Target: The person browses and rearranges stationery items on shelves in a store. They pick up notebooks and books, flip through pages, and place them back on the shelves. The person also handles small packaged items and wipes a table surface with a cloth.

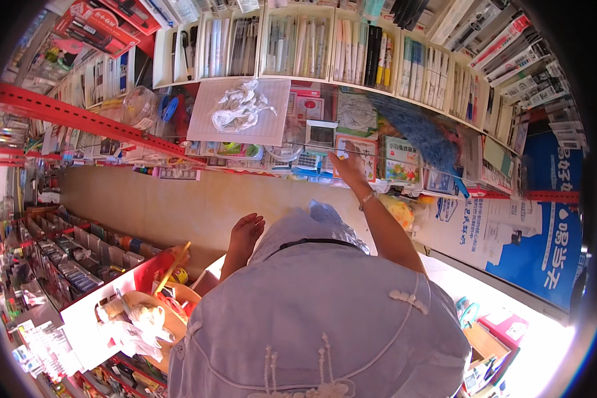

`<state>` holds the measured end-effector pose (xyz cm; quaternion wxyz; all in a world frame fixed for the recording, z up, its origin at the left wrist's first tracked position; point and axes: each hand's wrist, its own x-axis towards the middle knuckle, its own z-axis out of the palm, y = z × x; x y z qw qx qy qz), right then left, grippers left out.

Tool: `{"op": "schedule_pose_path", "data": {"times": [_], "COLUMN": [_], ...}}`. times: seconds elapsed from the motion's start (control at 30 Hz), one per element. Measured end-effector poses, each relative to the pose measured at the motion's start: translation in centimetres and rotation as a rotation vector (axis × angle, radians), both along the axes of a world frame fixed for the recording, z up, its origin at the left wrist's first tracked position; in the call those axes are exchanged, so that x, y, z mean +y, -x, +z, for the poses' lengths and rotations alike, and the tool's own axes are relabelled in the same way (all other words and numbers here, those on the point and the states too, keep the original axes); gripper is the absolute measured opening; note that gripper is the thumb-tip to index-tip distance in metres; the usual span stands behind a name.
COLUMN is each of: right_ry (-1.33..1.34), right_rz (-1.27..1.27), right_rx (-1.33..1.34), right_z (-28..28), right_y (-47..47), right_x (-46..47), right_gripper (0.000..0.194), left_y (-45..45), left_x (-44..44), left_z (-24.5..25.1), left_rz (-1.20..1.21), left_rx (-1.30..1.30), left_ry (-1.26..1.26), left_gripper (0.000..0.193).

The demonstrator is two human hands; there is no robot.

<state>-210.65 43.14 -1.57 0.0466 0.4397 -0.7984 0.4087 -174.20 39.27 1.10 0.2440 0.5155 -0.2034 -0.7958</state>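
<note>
My right hand (353, 163) reaches forward over the front edge of the glass shelf (403, 166). Its fingers are spread and slightly blurred, with nothing seen in them. An orange-bordered children's booklet (369, 144) lies behind and around those fingers; whether they touch it I cannot tell. Just left of the thumb are a dark-screened device in a white frame (321, 133) and a calculator (308, 160). My left hand (248, 231) hangs beside my body over the floor, holding nothing, its fingers loosely bent and apart. A blue feather duster (420, 132) rests slantwise on the shelf to the right.
White compartment trays (296, 78) of pens run along the back. A crumpled white cloth or tissue (244, 107) lies on a lined paper sheet (199, 124). A red perforated rail (79, 117) crosses at left. A blue printed panel (552, 239) stands at right.
</note>
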Motion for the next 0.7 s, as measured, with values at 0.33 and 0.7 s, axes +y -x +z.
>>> {"op": "schedule_pose_path", "data": {"times": [0.33,0.7], "right_ry": [-0.666,-0.506], "right_rz": [0.306,0.127], "right_rx": [0.325,0.765], "right_z": [-2.7,-3.1], "right_y": [2.0,-0.3], "right_x": [-2.1,0.0], "right_gripper": [0.023,0.021], "left_y": [-0.2,0.7], "left_x": [2.8,5.3], "left_z": [0.6,0.7], "left_rz": [0.163,0.162], "left_rx": [0.035,0.014], "left_ry": [-0.032,-0.037], "left_gripper": [0.023,0.024]}}
